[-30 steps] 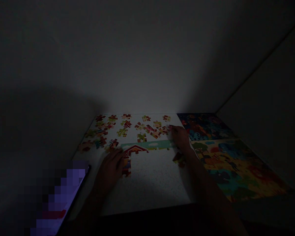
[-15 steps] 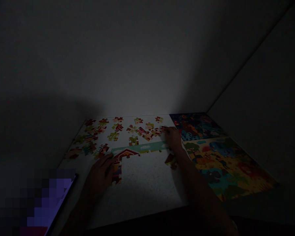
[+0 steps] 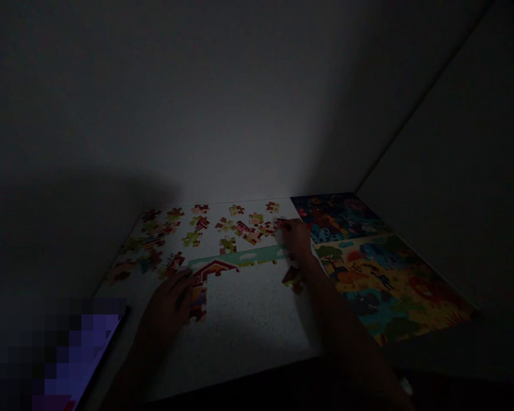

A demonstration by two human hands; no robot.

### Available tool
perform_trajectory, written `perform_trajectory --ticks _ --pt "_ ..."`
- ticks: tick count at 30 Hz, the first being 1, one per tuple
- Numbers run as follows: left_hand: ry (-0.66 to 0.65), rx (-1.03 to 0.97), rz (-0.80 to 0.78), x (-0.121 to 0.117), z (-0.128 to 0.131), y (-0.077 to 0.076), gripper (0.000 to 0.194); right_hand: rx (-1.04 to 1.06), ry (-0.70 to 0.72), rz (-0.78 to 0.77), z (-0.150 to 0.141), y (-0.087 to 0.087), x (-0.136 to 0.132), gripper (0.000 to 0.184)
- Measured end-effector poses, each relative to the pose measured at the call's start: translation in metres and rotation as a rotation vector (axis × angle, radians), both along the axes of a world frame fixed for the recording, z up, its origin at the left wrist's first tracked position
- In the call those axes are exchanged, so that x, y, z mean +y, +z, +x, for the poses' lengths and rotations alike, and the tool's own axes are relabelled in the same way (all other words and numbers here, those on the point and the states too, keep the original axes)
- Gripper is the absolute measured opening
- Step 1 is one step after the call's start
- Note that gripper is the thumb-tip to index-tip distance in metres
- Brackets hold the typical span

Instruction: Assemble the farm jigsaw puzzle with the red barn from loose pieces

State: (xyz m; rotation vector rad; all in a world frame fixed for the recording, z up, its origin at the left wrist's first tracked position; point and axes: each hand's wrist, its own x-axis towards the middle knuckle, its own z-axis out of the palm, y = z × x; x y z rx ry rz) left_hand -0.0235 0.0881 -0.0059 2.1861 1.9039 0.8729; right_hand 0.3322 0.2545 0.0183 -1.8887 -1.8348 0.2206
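Note:
My left hand (image 3: 167,299) lies flat with its fingers stretched out, touching the left edge of a partly joined jigsaw puzzle (image 3: 257,255). The joined strip shows a pale green sky along the top and a red barn roof, with a short column running down the left side. At the far right of the loose pieces, my right hand (image 3: 296,238) pinches a reddish puzzle piece (image 3: 280,223) between thumb and fingers. Its wrist passes over the strip's right end and partly hides it. A separate dark green and brown piece (image 3: 293,278) sits left of my right forearm.
Several loose puzzle pieces (image 3: 192,238) are scattered across the back and left of the white table (image 3: 248,325). Two picture sheets, one dark blue (image 3: 338,217) and one yellow with animals (image 3: 381,279), lie to the right. A lit screen (image 3: 92,348) stands at lower left. Light is dim.
The camera view has shifted slightly, so everything appears a little further left. Both hands stay at nearly the same places on the table.

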Motion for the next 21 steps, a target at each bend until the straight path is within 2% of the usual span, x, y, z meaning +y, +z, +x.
perform_trajectory --ticks 6,9,14,17,21 --pt "-0.024 0.024 0.026 -0.008 0.006 0.014 0.041 0.012 0.003 0.027 0.000 0.000 -0.001 0.030" --pt "-0.035 0.037 0.041 -0.018 0.010 0.014 0.041 0.013 -0.004 0.036 0.000 0.002 -0.002 0.031" --pt "-0.070 0.082 0.148 -0.053 0.010 0.008 0.036 0.008 0.035 0.059 0.001 0.002 -0.002 0.033" --pt "-0.056 0.125 0.148 -0.077 0.010 0.008 0.034 0.012 0.057 0.086 0.005 -0.002 -0.001 0.034" --pt "-0.007 0.139 0.161 -0.093 0.014 0.011 0.034 -0.005 0.089 0.102 0.010 -0.007 0.002 0.038"
